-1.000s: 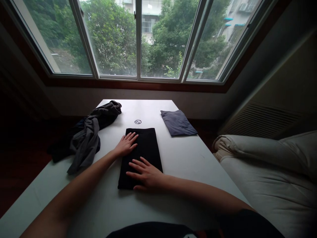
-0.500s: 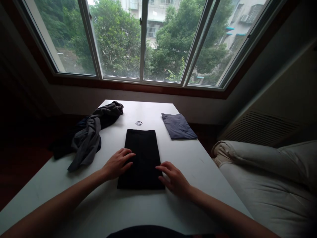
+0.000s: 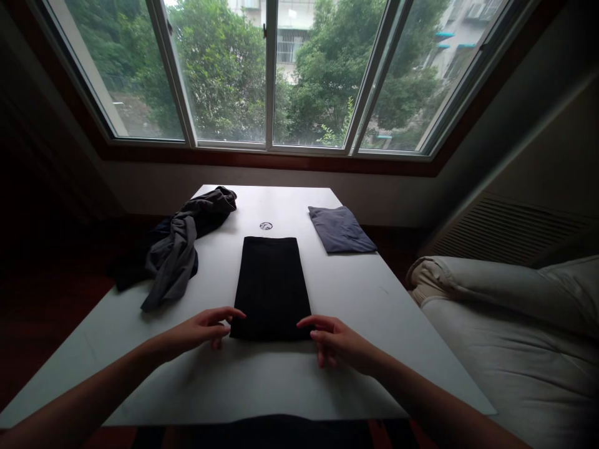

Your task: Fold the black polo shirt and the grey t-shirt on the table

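A folded black cloth (image 3: 270,287) is laid flat around the middle of the table (image 3: 355,299), long side running near to far. Its near left corner is reached by the left hand (image 3: 203,328), its near right corner by the right hand (image 3: 344,343). On both, the fingers (image 3: 229,312) are curled loosely, index and thumb parted by a narrow gap, with no fabric seen pinched; whether the cloth is actually touched can't be told. A round printed mark (image 3: 266,226) is seen just past the far edge. A grey-blue folded cloth (image 3: 342,231) is placed far right, and a rumpled heap of dark clothes (image 3: 173,262) is left draped along the left edge.
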`<state>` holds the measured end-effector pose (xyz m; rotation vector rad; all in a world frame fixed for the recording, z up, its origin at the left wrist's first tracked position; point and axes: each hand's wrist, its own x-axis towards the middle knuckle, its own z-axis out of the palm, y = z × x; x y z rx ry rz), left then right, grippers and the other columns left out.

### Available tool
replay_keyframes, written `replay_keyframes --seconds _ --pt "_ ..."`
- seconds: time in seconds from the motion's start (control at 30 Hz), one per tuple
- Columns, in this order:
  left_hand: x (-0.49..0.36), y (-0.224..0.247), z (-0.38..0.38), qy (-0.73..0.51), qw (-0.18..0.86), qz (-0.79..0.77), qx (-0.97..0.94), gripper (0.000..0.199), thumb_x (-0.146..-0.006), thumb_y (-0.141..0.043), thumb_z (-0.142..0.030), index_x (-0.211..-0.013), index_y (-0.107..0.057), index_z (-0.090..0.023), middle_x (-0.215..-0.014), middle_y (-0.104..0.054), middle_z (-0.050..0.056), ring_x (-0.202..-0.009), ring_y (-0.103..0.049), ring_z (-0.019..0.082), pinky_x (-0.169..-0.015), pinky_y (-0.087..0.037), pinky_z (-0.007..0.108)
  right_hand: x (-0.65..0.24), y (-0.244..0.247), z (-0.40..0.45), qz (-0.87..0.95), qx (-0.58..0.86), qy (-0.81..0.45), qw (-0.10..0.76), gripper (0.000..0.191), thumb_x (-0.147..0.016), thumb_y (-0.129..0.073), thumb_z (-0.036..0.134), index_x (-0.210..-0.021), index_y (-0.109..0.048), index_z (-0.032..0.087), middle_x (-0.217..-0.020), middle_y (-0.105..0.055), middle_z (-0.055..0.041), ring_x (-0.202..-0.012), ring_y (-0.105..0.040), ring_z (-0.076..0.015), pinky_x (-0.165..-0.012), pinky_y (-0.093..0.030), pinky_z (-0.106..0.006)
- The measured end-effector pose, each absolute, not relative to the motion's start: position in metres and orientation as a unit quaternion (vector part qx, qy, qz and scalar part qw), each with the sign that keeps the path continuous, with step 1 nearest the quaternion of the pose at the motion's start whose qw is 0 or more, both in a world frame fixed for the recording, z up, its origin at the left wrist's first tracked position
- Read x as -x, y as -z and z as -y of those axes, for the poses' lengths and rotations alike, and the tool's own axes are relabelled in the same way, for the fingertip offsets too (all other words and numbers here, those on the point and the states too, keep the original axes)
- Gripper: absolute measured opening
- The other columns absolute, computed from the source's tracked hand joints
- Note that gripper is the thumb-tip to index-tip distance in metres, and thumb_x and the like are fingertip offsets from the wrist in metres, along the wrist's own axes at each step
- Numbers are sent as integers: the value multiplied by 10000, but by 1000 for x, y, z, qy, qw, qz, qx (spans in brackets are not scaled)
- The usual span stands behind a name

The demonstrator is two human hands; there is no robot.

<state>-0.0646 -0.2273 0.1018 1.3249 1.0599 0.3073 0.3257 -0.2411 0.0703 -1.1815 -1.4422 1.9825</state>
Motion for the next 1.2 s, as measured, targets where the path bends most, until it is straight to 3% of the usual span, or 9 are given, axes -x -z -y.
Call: replay_keyframes --seconds 0.07,0.13,0.3,0.53,0.67,0.8,0.93,1.07,1.2 --pt "66 -105 230 -149 672 -444 -573 584 -911 -676 -527 -1428 -612 -262 -1256 -585 79 -850 -594 165 -941 -517 392 -328 -73 242 537 398 -727 155 533 -904 -710 548 -1295 -681 187 -679 -619 15 -634 -665 -149 -543 -465 -210" --pt "66 -105 230 -144 683 -418 -582 589 -922 -671 -507 -1461 -587 -284 -1291 -590 83 -863 -605 170 -941 -514 394 -330 -75 244 574 376 -711 154 489 -908 -712 532 -1264 -712 197 -803 -664 -25 -748 -697 -179 -612 -529 -248" --pt "61 -98 230 -87 559 -434 -701 547 -947 -636 -461 -1455 -600 -258 -888 -640 30 -779 -562 180 -740 -472 293 -329 -69 250 770 335 -502 207 269 -983 -621 312 -1200 -768 249 -1094 -656 -73 -879 -660 -164 -735 -537 -269" --pt "55 -97 235 -96 426 -401 -805 448 -923 -570 -229 -1351 -680 -301 -1155 -656 61 -856 -623 169 -731 -474 251 -328 -41 253 906 324 -178 207 412 -967 -536 65 -1266 -720 280 -926 -638 -47 -858 -583 -178 -752 -488 -282" --pt "56 -99 241 -93 388 -384 -832 572 -873 -512 -109 -1394 -642 -306 -1200 -651 60 -924 -655 179 -770 -500 246 -325 -31 251 900 339 -136 236 505 -918 -580 19 -1351 -650 269 -989 -638 -52 -893 -584 -188 -786 -520 -299" --pt "55 -96 247 -64 326 -395 -857 681 -845 -500 -57 -1466 -570 -328 -1207 -667 46 -992 -670 198 -824 -514 261 -320 -26 250 905 328 -73 261 394 -923 -565 3 -1236 -676 214 -944 -638 -51 -857 -578 -188 -764 -527 -310" --pt "56 -78 250 -68 222 -417 -879 561 -889 -536 -72 -1395 -607 -303 -1160 -672 46 -968 -663 200 -809 -514 281 -317 -28 254 906 323 5 273 261 -964 -558 28 -1112 -691 197 -879 -628 -42 -793 -574 -175 -700 -511 -300" --pt "61 -57 251 -95 27 -426 -899 350 -964 -447 -40 -1095 -711 -228 -976 -645 66 -835 -592 202 -742 -485 323 -316 -33 257 894 329 47 300 216 -965 -584 59 -1074 -696 208 -929 -650 -58 -833 -601 -187 -728 -539 -326" --pt "67 -62 250 -162 7 -390 -906 261 -1013 -485 -133 -1063 -709 -257 -1209 -649 97 -1086 -593 268 -916 -495 426 -315 -43 255 877 338 -8 340 213 -976 -578 107 -1089 -696 243 -1186 -687 -108 -1111 -627 -266 -883 -580 -445"
